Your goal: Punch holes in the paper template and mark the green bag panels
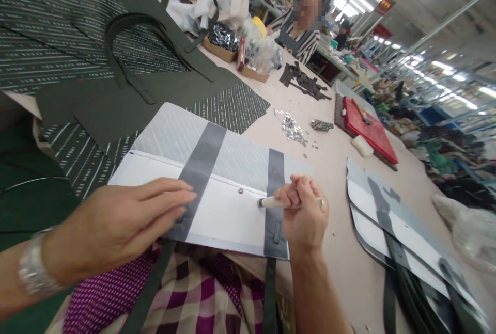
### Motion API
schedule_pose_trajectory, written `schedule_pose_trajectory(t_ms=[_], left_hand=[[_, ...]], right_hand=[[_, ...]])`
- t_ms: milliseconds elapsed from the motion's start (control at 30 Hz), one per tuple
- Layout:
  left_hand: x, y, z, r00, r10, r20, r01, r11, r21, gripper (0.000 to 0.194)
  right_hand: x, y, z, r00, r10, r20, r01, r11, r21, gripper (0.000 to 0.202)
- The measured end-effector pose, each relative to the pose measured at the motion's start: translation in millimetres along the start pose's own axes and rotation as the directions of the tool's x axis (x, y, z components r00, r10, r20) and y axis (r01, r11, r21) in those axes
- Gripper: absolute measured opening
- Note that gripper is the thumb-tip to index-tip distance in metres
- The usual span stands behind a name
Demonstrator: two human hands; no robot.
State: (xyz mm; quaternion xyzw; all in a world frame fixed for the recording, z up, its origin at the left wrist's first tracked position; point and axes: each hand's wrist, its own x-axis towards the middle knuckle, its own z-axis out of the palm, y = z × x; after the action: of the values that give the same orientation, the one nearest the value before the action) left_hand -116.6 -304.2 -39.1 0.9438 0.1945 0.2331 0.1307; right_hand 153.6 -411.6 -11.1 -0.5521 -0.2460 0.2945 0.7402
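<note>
In my right hand (306, 210) is a white pen-like tool (275, 202), held level with its dark tip at the white panel (227, 215). My left hand (132, 218) lies with fingers stretched out on the panel's left side, over a grey strip (201, 156). A small round metal piece (241, 190) sits on the white area between the two grey strips. The second grey strip (276, 171) runs beside my right hand. Dark straps (270, 292) hang from the panel's near edge over my lap.
Dark printed fabric pieces (236, 107) with a looped strap handle (112, 50) lie left. Beyond the panel are loose metal bits (290, 126), dark strips (302, 81) and a red board (368, 130). Similar panels (391, 220) are stacked at right. A person (298, 40) is across the table.
</note>
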Motion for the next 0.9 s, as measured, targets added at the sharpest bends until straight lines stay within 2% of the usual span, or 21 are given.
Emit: schedule_pose_trajectory(t_ms=[67,133,233,467,633,900], left_hand=[[36,16,18.2,0.987,0.136,0.087,-0.138,0.990,0.019,0.033],[62,25,35.2,0.961,0.220,0.166,-0.228,0.973,0.026,0.033],[79,23,52.5,0.929,0.269,0.255,-0.288,0.957,0.041,0.032],[75,14,62.0,0.898,0.309,0.313,-0.339,0.939,0.048,0.037],[74,15,63.7,0.910,0.269,0.314,-0.288,0.958,0.015,0.036],[71,10,69.9,0.930,0.269,0.251,-0.254,0.963,-0.088,0.036]], right_hand=[[4,-1,-1,1.000,-0.010,-0.028,0.012,0.997,0.074,0.018],[10,-2,-2,0.998,0.014,-0.053,-0.007,0.989,0.145,0.018],[21,-1,-2,0.992,0.085,-0.093,-0.058,0.964,0.261,0.020],[40,29,-5,0.976,0.190,-0.110,-0.131,0.905,0.405,0.025],[42,42,-7,0.927,0.331,-0.174,-0.184,0.810,0.557,0.027],[43,46,-5,0.945,0.271,-0.183,-0.156,0.866,0.475,0.024]])
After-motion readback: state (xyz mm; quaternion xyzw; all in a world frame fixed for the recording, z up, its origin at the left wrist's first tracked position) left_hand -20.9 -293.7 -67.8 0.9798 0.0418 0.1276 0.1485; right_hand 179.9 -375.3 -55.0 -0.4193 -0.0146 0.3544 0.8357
